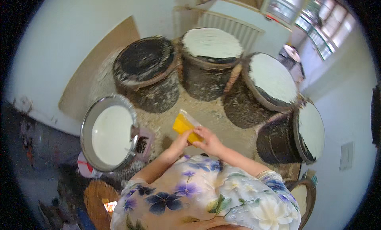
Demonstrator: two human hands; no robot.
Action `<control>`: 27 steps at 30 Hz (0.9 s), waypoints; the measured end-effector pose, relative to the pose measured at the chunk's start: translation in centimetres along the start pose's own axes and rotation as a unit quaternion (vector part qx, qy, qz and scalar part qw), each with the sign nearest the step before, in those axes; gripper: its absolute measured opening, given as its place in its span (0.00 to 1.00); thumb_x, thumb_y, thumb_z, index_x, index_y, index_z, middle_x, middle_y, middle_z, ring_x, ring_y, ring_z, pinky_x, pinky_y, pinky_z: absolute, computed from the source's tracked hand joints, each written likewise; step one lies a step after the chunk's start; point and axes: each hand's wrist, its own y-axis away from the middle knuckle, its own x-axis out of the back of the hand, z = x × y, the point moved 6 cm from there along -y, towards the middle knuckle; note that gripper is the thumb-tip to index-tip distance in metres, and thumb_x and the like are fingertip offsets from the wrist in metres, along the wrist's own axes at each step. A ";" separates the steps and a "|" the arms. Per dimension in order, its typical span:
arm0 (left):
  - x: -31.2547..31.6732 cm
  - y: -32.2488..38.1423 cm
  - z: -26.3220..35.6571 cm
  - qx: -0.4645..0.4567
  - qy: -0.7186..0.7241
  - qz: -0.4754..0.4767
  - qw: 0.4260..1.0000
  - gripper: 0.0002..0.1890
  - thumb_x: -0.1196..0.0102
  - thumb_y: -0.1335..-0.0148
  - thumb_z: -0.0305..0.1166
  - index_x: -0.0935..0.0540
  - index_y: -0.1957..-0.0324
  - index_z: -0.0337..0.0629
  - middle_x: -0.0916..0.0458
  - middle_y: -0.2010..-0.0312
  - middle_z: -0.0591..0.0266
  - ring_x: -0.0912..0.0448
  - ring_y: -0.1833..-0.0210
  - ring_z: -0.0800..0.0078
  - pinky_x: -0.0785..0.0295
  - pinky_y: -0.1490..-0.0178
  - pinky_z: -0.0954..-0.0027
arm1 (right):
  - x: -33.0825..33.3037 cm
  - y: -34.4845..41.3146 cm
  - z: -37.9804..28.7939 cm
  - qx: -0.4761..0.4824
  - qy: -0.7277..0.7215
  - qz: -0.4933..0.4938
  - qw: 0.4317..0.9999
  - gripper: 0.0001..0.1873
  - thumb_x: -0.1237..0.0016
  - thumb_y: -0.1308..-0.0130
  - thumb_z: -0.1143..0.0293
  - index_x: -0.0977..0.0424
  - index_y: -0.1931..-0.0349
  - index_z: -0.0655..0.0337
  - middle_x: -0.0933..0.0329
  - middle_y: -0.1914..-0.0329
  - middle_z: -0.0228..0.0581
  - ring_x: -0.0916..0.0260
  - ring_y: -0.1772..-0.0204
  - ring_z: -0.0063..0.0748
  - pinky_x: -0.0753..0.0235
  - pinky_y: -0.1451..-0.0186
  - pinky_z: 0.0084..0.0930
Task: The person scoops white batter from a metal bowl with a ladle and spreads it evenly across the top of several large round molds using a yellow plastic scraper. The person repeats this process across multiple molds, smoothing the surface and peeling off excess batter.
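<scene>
In front of my body, both hands hold a flat yellow plastic piece (184,124) with a clear strip along its upper edge; whether it is a scraper or a packet is hard to tell. My left hand (179,144) grips its lower left side. On the right side, the fingers and thumb of my right hand (210,141) pinch it. To the left of my hands stands a metal basin (86,134) containing white liquid (111,134). Beyond them, dark drums curve around me; several have smooth white tops (211,42), while the left one (157,96) has a dark, smeared top.
A pink plastic container (149,143) with dark contents sits beside the basin. Lower left are a red and white bucket (87,167) and a round wooden surface (98,195). A brown board (104,57) leans on the wall. Behind the drums is a radiator (229,25).
</scene>
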 end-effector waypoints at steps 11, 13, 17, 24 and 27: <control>29.3 11.1 2.0 -0.212 0.276 0.403 0.846 0.18 0.53 0.44 0.36 0.33 0.53 0.38 0.27 0.59 0.59 0.26 0.59 0.66 0.29 0.60 0.66 | -13.3 -15.3 6.4 -0.284 -0.221 -0.246 0.900 0.19 0.58 0.39 0.60 0.29 0.58 0.68 0.27 0.64 0.37 0.31 0.61 0.26 0.31 0.54 0.22; 30.9 12.0 -1.2 -0.205 0.344 0.412 0.819 0.19 0.54 0.44 0.37 0.34 0.52 0.37 0.27 0.59 0.57 0.26 0.59 0.65 0.29 0.60 0.65 | -16.3 -17.7 7.1 -0.312 -0.241 -0.275 0.877 0.20 0.58 0.39 0.58 0.29 0.58 0.68 0.27 0.64 0.38 0.30 0.62 0.27 0.31 0.55 0.23; 30.0 10.7 -5.3 -0.177 0.434 0.287 0.836 0.23 0.55 0.45 0.40 0.35 0.51 0.36 0.27 0.59 0.53 0.26 0.60 0.62 0.29 0.60 0.63 | -24.2 -21.3 9.3 -0.380 -0.238 -0.349 0.823 0.20 0.60 0.39 0.55 0.30 0.63 0.68 0.27 0.65 0.40 0.28 0.64 0.31 0.27 0.61 0.26; 30.0 8.9 -5.8 -0.194 0.560 0.363 0.719 0.18 0.54 0.46 0.39 0.32 0.56 0.40 0.26 0.66 0.56 0.28 0.74 0.68 0.31 0.75 0.70 | -34.7 -19.4 8.5 -0.550 -0.322 -0.492 0.593 0.17 0.60 0.39 0.58 0.35 0.60 0.65 0.27 0.66 0.43 0.27 0.66 0.38 0.26 0.66 0.31; 31.4 10.6 -4.7 -0.105 0.487 0.410 0.764 0.14 0.52 0.46 0.40 0.30 0.61 0.41 0.26 0.73 0.61 0.32 0.79 0.76 0.35 0.82 0.74 | -36.5 -18.4 6.7 -0.526 -0.350 -0.559 0.536 0.13 0.60 0.40 0.65 0.35 0.59 0.63 0.27 0.65 0.45 0.27 0.65 0.41 0.26 0.65 0.32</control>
